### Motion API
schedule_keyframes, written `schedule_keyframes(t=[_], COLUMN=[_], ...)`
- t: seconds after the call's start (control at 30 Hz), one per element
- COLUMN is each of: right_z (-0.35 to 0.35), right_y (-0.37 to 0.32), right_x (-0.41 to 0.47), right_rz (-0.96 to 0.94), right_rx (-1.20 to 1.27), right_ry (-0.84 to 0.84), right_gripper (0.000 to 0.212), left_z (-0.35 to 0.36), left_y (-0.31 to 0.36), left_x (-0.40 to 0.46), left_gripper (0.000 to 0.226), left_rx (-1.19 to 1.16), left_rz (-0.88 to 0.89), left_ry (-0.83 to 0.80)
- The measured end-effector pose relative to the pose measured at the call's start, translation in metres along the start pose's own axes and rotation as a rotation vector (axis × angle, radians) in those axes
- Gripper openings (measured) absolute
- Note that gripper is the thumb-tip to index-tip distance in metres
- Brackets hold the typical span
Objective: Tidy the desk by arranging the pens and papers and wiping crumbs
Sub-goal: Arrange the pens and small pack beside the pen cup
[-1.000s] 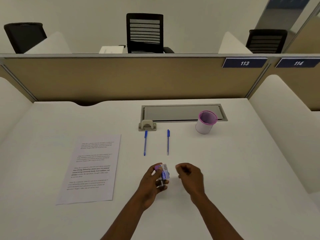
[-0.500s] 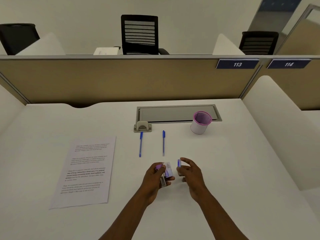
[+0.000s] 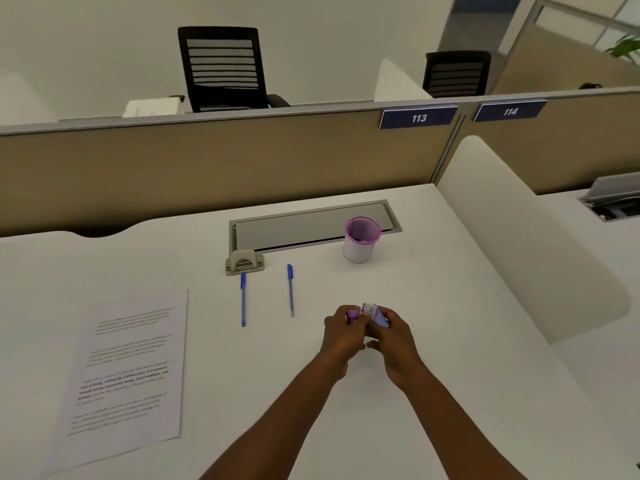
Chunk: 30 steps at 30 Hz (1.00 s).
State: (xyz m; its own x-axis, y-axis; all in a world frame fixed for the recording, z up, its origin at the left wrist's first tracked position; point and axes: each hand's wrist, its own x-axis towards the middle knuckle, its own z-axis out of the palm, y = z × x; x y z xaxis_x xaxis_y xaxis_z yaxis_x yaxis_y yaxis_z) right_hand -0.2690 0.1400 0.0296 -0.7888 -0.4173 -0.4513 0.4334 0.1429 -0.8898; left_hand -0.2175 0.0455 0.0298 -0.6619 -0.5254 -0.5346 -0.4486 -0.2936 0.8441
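Both hands meet over mid surface: left hand and right hand, each grip closed on one small purple-and-white packet, what it is unclear. Two blue pens, left pen and right pen, lie parallel just beyond. Printed paper lies near the left edge. Pink-rimmed cup stands by the cable tray. Bare surface lies right of the hands.

Even, diffuse indoor lighting; moderately bright, warm cast. Shadows faint and soft on the desk. No glare. Wide-angle bending tilts the partition toward the frame edges. Printed sheet, lower left, text soft and illegible. Overall slight blur.
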Motion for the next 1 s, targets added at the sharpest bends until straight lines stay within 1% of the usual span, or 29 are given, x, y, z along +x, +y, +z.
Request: schedule_keyframes(t=[0.1,0.17,0.23,0.3,0.33,0.4,0.47,0.53,0.6,0.7,0.77,0.83,0.93,1.0], right_z=[-0.029,-0.049,-0.067,-0.081,-0.088,-0.097,-0.102,-0.104,-0.103,-0.100,-0.099,-0.100,-0.104,-0.109], right_y=[-0.017,-0.030,-0.044,-0.055,-0.060,-0.067,-0.071,-0.070,-0.066,-0.059,-0.055,-0.053,-0.052,-0.052], right_x=[0.033,0.062,0.091,0.120,0.134,0.160,0.181,0.197,0.207,0.217,0.221,0.222,0.221,0.222], right_rz=[0.034,0.008,-0.066,-0.141,-0.164,-0.212,-0.267,-0.313,-0.362,-0.428,-0.443,-0.472,-0.522,-0.490], right_rx=[0.098,0.079,-0.017,-0.094,-0.133,-0.260,-0.397,-0.463,-0.531,-0.615,-0.628,-0.638,-0.621,-0.590], right_ry=[0.114,0.153,0.172,0.202,0.211,0.207,0.175,0.151,0.153,0.154,0.175,0.203,0.242,0.335], right_gripper=[0.037,0.032,0.027,0.031,0.034,0.039,0.035,0.029,0.027,0.027,0.026,0.027,0.020,0.017], left_z=[0.032,0.053,0.074,0.095,0.105,0.121,0.134,0.145,0.155,0.165,0.168,0.169,0.173,0.176], left_y=[0.023,0.037,0.046,0.050,0.052,0.052,0.051,0.050,0.048,0.048,0.045,0.041,0.040,0.039], left_x=[0.025,0.045,0.065,0.088,0.098,0.118,0.130,0.138,0.143,0.148,0.153,0.157,0.157,0.153], left_gripper=[0.013,0.021,0.036,0.046,0.047,0.038,0.030,0.033,0.033,0.018,0.010,0.010,0.017,0.027], left_rx=[-0.120,-0.140,-0.116,-0.087,-0.072,-0.056,-0.061,-0.071,-0.080,-0.023,0.010,0.048,0.118,0.129], left_rz=[-0.084,-0.053,-0.010,0.017,0.018,0.022,0.047,0.074,0.112,0.189,0.224,0.245,0.267,0.281], left_ry=[-0.022,-0.033,-0.043,-0.015,0.018,0.107,0.219,0.346,0.463,0.591,0.617,0.623,0.626,0.601])
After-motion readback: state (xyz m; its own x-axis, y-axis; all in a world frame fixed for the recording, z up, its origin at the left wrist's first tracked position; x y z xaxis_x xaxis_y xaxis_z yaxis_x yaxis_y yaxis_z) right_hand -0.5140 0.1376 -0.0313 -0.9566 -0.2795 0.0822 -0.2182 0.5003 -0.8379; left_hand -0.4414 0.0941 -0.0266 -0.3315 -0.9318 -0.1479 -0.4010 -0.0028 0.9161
